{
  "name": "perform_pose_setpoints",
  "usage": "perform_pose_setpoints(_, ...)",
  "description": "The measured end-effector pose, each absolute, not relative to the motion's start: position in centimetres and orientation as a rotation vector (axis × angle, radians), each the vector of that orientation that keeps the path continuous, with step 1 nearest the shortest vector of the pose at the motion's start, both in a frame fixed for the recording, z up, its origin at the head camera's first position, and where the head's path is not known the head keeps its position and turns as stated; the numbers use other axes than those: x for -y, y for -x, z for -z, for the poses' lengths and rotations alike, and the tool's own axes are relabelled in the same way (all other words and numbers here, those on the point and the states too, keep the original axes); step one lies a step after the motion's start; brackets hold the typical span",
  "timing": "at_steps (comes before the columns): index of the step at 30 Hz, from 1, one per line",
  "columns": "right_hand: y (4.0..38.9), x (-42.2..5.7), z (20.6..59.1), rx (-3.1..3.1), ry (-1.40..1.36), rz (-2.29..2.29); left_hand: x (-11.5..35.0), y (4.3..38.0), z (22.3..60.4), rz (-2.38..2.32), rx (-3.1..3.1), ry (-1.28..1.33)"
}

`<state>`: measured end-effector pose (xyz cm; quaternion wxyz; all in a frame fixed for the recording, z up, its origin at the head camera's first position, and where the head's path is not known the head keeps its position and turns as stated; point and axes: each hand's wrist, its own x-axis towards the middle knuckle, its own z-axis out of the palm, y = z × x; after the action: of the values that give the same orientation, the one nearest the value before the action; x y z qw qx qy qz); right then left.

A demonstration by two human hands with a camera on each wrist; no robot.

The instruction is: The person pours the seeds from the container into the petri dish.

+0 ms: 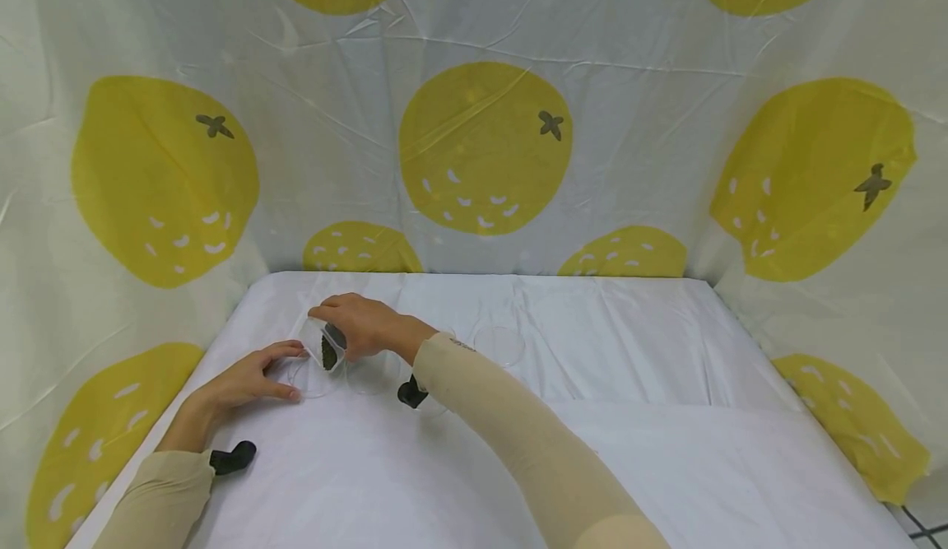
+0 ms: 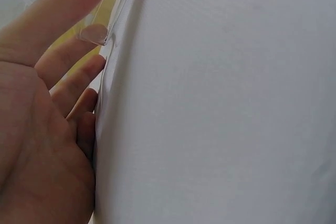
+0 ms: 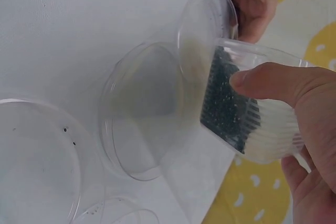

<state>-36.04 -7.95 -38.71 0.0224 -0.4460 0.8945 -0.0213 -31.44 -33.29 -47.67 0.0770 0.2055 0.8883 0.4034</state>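
Basically, the white-covered desk (image 1: 741,450) carried several clear dishes (image 3: 142,114). At left, the right hand (image 1: 363,324) gripped a tilted clear container (image 3: 273,124); the left hand (image 1: 248,378) held the leftmost dish (image 3: 202,35), thumb and fingers curled round its rim. Couldn't tell whether the container's mouth sat over it. Likely risks: too steep a tilt dumping the dark grains (image 3: 223,106) off target, a container knock shifting the dish, or a bump scattering specks (image 3: 66,129) farther right.
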Motion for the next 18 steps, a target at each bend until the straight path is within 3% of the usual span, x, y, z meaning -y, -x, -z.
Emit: perform_pose_setpoints(18,35.79,8.11,38.47,-2.759,1.386,0.031,33.29,31.56,47.61,-1.212,-2.659,-0.596)
